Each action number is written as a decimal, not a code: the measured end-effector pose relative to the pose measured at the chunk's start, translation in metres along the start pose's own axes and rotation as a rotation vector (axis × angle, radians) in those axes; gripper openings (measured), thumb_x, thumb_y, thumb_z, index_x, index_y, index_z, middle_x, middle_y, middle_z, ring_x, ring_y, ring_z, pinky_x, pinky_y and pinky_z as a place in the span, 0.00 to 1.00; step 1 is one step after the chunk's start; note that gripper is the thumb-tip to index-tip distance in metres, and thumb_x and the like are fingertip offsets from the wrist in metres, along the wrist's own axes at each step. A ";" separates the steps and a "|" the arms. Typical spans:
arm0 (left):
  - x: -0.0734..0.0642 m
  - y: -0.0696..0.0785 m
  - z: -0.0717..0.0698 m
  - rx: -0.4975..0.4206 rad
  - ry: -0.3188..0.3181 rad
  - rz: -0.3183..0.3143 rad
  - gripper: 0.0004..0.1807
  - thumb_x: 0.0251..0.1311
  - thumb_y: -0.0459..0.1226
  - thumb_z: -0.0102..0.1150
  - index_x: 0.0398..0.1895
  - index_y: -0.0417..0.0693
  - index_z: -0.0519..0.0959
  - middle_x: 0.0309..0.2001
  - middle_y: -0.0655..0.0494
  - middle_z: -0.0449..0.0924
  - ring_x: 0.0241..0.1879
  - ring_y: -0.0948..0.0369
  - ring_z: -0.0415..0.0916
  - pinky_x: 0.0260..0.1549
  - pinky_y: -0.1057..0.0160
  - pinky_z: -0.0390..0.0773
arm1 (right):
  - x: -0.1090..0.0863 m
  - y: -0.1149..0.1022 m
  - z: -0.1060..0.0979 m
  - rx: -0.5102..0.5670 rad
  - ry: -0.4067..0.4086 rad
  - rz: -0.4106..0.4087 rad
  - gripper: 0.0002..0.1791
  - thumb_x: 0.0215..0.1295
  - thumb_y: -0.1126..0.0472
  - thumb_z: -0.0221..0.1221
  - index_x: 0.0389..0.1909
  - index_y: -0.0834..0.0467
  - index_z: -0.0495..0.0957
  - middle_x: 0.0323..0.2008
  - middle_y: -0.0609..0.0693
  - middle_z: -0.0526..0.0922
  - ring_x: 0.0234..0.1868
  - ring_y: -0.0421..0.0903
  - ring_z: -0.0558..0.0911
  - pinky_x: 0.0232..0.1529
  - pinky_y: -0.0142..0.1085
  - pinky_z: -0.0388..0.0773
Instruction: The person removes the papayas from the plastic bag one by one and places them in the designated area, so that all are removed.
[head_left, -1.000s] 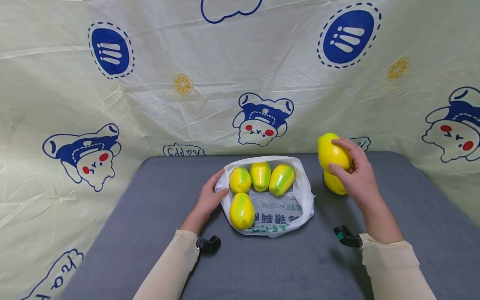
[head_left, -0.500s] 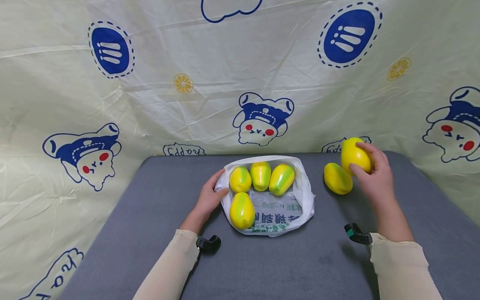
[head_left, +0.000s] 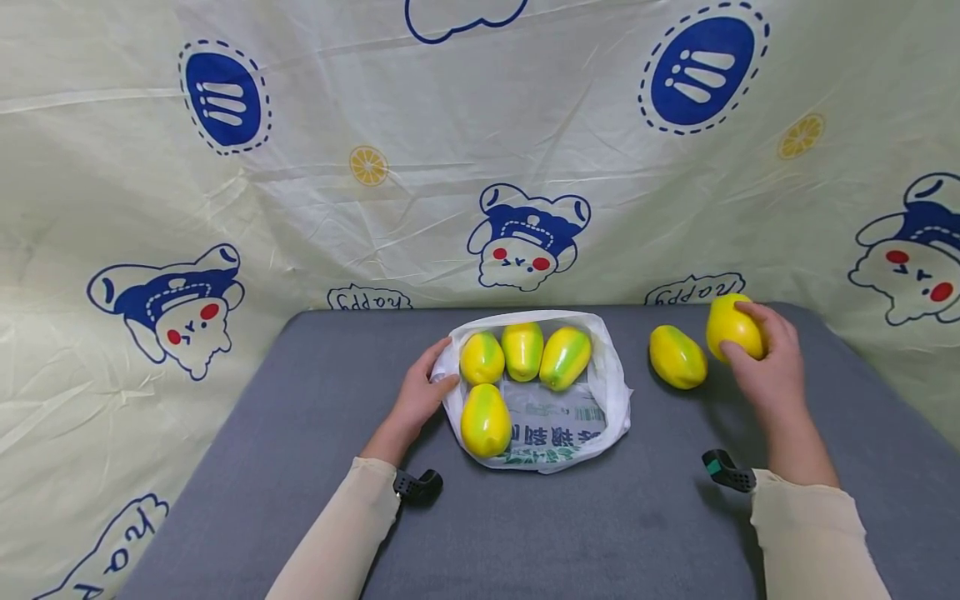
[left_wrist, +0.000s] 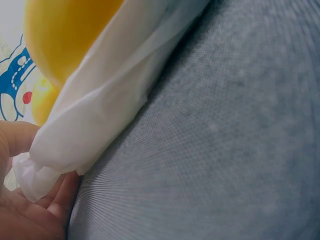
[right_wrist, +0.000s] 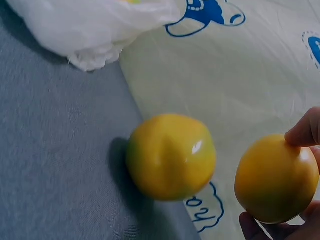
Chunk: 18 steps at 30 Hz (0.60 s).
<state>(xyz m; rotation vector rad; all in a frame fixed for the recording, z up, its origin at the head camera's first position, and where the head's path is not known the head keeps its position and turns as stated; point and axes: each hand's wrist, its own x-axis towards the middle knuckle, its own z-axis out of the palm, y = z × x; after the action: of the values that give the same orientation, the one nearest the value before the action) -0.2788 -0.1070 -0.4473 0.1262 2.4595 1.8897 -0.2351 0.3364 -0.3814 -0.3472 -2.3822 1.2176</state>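
My right hand (head_left: 776, 357) grips a yellow papaya (head_left: 733, 327) between thumb and fingers, close over the table's back right part. In the right wrist view the held papaya (right_wrist: 276, 180) shows the thumb on top and fingers beneath. Just left of it, a second yellow-green papaya (head_left: 677, 357) lies on the table. My left hand (head_left: 417, 393) holds the left rim of a white plastic bag (head_left: 617, 392), whose mouth is spread wide. Its bunched edge (left_wrist: 37, 175) sits between thumb and fingers in the left wrist view. Inside the bag lie several papayas (head_left: 486, 421), along its back and left side.
The grey cloth-covered table (head_left: 570, 533) runs back to a pale printed curtain (head_left: 420, 233) hanging behind it. A black wrist device (head_left: 420, 487) is on the left wrist, another (head_left: 727, 471) on the right.
My right hand has moved right and down with its papaya, from over the second papaya to beside it, uncovering that one. My left hand and the bag have stayed put.
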 end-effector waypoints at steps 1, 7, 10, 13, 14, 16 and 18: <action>0.000 0.000 0.000 0.001 0.000 -0.001 0.34 0.67 0.35 0.58 0.75 0.64 0.63 0.77 0.56 0.59 0.77 0.53 0.56 0.75 0.48 0.59 | 0.001 0.003 0.000 0.003 -0.001 0.016 0.34 0.67 0.58 0.53 0.75 0.46 0.62 0.76 0.57 0.55 0.65 0.60 0.61 0.53 0.46 0.63; 0.001 -0.001 0.000 0.000 0.002 -0.002 0.34 0.67 0.34 0.58 0.75 0.63 0.63 0.77 0.55 0.59 0.77 0.53 0.56 0.75 0.49 0.59 | 0.003 0.017 -0.002 0.001 -0.032 0.123 0.34 0.69 0.56 0.52 0.76 0.43 0.60 0.73 0.62 0.56 0.62 0.60 0.61 0.51 0.44 0.64; 0.001 -0.001 0.001 0.003 0.002 0.000 0.34 0.67 0.34 0.58 0.75 0.63 0.63 0.77 0.55 0.59 0.77 0.53 0.56 0.75 0.48 0.59 | 0.003 0.025 -0.002 -0.017 -0.057 0.128 0.34 0.70 0.56 0.51 0.77 0.48 0.58 0.73 0.65 0.55 0.63 0.64 0.60 0.55 0.51 0.64; 0.002 -0.001 0.000 0.005 0.003 0.002 0.34 0.67 0.34 0.58 0.75 0.63 0.63 0.77 0.55 0.59 0.77 0.53 0.56 0.75 0.49 0.58 | 0.004 0.034 -0.001 -0.023 -0.069 0.124 0.34 0.71 0.55 0.51 0.77 0.51 0.57 0.74 0.67 0.54 0.64 0.66 0.59 0.58 0.54 0.62; 0.002 -0.001 0.000 0.006 0.003 0.003 0.34 0.67 0.34 0.58 0.75 0.62 0.63 0.77 0.55 0.59 0.77 0.53 0.56 0.75 0.49 0.58 | 0.004 0.036 0.000 -0.022 -0.070 0.122 0.34 0.71 0.55 0.51 0.77 0.51 0.58 0.74 0.67 0.55 0.64 0.66 0.59 0.59 0.55 0.61; 0.002 -0.001 0.000 0.006 0.004 0.004 0.34 0.67 0.34 0.58 0.75 0.62 0.63 0.77 0.55 0.59 0.77 0.53 0.56 0.75 0.49 0.58 | 0.005 0.041 0.001 -0.022 -0.075 0.118 0.34 0.71 0.56 0.51 0.77 0.52 0.57 0.73 0.68 0.55 0.64 0.66 0.59 0.60 0.56 0.60; 0.002 0.000 0.000 0.004 0.006 0.005 0.34 0.67 0.34 0.58 0.75 0.62 0.63 0.77 0.55 0.59 0.77 0.53 0.56 0.75 0.48 0.58 | 0.005 0.045 0.002 -0.023 -0.086 0.112 0.34 0.71 0.56 0.51 0.77 0.54 0.57 0.74 0.68 0.54 0.65 0.67 0.58 0.61 0.59 0.60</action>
<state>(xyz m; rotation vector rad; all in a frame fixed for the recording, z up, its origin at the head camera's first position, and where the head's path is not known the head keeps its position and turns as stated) -0.2806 -0.1070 -0.4477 0.1277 2.4694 1.8895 -0.2401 0.3629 -0.4175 -0.4502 -2.4806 1.2797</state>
